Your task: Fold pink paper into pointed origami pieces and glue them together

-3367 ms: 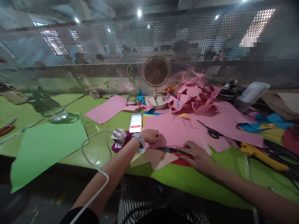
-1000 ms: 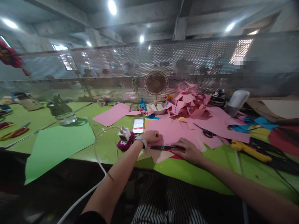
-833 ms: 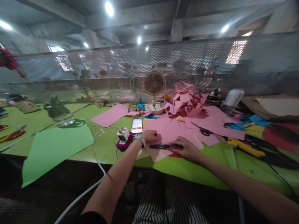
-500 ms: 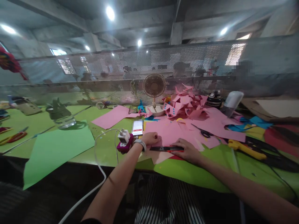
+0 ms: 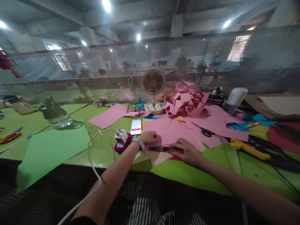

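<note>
My left hand (image 5: 149, 137) lies on a pink paper sheet (image 5: 161, 128) with its fingers curled closed. Whatever may be inside those fingers is hidden. Just to the right, my right hand (image 5: 186, 150) rests over the right end of a long black-and-red tool (image 5: 160, 149), perhaps a stapler; too little shows to be sure. Its fingers wrap partly around that end. The tool lies flat across the pink paper, below my left hand. Beside my left wrist are a purple block with a white charger (image 5: 121, 135) and a phone (image 5: 136, 126) with a lit screen.
Beyond the hands stand a small fan (image 5: 153, 82) and a heap of folded pink paper pieces (image 5: 185, 100). Black scissors (image 5: 206, 131) and a yellow-handled tool (image 5: 249, 150) lie to the right. At left are a green sheet (image 5: 53, 147), a water bottle (image 5: 56, 115) and a white cable (image 5: 96, 175).
The view has shifted slightly. Both hands hold nearly the same places, the left still curled on the pink paper and the right still on the black-and-red tool.
</note>
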`<state>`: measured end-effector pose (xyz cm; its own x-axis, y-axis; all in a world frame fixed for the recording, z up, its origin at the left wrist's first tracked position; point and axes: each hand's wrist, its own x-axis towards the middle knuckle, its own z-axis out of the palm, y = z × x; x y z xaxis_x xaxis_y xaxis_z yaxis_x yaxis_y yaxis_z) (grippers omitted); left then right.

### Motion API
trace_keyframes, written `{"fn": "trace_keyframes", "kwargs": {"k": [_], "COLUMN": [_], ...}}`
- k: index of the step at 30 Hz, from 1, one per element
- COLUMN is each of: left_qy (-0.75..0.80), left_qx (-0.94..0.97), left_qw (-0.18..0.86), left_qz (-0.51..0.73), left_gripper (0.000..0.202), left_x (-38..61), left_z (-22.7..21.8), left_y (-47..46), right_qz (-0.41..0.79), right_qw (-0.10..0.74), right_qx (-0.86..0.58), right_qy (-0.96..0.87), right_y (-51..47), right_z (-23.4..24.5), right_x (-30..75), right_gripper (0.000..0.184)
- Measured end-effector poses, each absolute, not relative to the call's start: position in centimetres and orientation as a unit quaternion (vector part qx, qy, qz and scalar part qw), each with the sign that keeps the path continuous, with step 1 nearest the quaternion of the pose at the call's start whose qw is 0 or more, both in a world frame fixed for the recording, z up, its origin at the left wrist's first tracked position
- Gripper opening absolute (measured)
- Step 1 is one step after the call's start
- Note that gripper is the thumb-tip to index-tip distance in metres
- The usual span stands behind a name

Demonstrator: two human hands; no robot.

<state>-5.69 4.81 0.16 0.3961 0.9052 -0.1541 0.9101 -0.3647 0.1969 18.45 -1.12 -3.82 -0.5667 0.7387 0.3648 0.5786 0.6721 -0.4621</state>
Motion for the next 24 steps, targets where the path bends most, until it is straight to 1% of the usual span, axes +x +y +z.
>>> {"fn": "trace_keyframes", "kwargs": {"k": [6,12,18,24], "left_qy": [0.548,0.539,0.54,0.562], "left_qx": [0.827,0.832,0.829,0.81], "left_qw": [0.123,0.133,0.146,0.167], "left_qz": [-0.006,0.003,0.016,0.037], "left_gripper": [0.033,0.033,0.034,0.036], "left_x": [-5.7,-5.8,-5.9,-6.0], "left_z": [0.2,0.6,0.7,1.0], "left_y": [4.6,4.7,4.6,3.7], "right_qz": [0.144,0.14,0.132,0.135], "right_qw": [0.27,0.247,0.19,0.177], "right_qx": [-0.376,-0.381,-0.376,-0.382], "right_qy": [-0.875,-0.88,-0.898,-0.897], "right_y": [-1.2,-1.2,-1.6,-1.6], "right_z": [-3.7,-3.1,-0.7,1.5], "right_x": [18.5,18.4,19.5,22.0], "right_gripper": [0.033,0.033,0.034,0.03]}}
